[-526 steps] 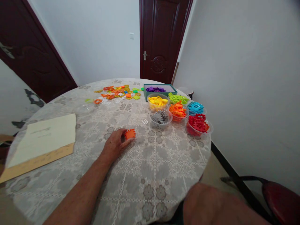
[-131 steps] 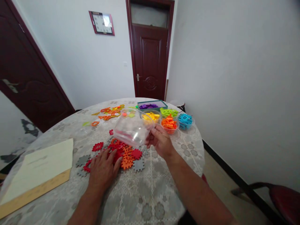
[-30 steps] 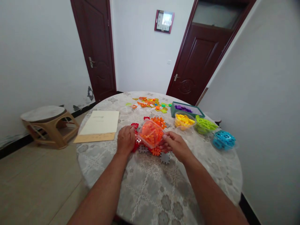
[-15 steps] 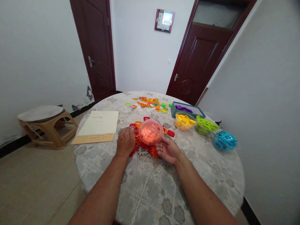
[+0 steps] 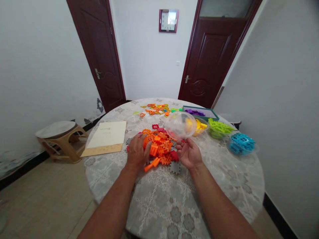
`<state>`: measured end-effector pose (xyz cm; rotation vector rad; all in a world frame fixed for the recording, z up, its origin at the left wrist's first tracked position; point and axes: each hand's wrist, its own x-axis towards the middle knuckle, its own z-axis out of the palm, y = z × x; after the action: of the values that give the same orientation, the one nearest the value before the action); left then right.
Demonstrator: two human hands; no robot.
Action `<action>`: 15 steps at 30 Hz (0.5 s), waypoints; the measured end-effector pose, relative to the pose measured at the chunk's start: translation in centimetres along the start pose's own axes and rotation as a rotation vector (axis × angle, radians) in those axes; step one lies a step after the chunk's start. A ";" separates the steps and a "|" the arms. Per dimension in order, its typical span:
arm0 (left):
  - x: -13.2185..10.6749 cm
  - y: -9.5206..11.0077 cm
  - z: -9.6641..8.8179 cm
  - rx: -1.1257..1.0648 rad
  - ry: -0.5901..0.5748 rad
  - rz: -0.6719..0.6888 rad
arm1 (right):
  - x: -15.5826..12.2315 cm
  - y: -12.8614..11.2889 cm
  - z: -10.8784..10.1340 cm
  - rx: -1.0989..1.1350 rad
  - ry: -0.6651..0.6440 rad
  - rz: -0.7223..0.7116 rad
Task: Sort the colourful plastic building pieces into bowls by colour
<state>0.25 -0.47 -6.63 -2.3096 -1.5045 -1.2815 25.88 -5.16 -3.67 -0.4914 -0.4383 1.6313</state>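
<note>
A heap of orange plastic building blocks (image 5: pixel 161 144) lies at the middle of the table, with red and grey pieces showing around and under it. My left hand (image 5: pixel 137 149) rests against the heap's left side, fingers spread and holding nothing. A round clear plastic bowl (image 5: pixel 178 124) is raised just right of the heap, its contents gone. My right hand (image 5: pixel 188 153) grips its lower edge, palm turned up and fingers curled. One grey toothed square piece (image 5: pixel 175 167) lies at the heap's front right.
Along the right stand bowls of yellow pieces (image 5: pixel 200 126), green pieces (image 5: pixel 219 127) and blue pieces (image 5: pixel 241 143), behind them a green box (image 5: pixel 211 115) with purple pieces. Mixed flat pieces (image 5: pixel 157 109) lie at the back. A paper folder (image 5: pixel 107 134) lies left; a stool (image 5: pixel 62 139) stands beyond.
Orange blocks that were in the bowl now lie heaped on the red and grey pieces. The bowl has moved up and right with my right hand. My left hand has opened out.
</note>
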 end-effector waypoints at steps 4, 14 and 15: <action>-0.7 3.7 -1.3 0.066 -0.263 0.232 | -0.6 -0.6 0.4 -0.003 -0.004 -0.110; 2.0 5.4 1.9 0.236 -0.621 0.127 | -1.8 -0.6 1.9 -0.051 -0.055 -0.230; 2.6 5.4 2.4 0.247 -0.634 0.118 | -1.8 -0.6 1.9 -0.052 -0.053 -0.240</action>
<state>6.38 -0.17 -4.57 -2.7064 -1.5225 -0.3047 25.51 -6.90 -1.59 -0.4181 -0.5586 1.4061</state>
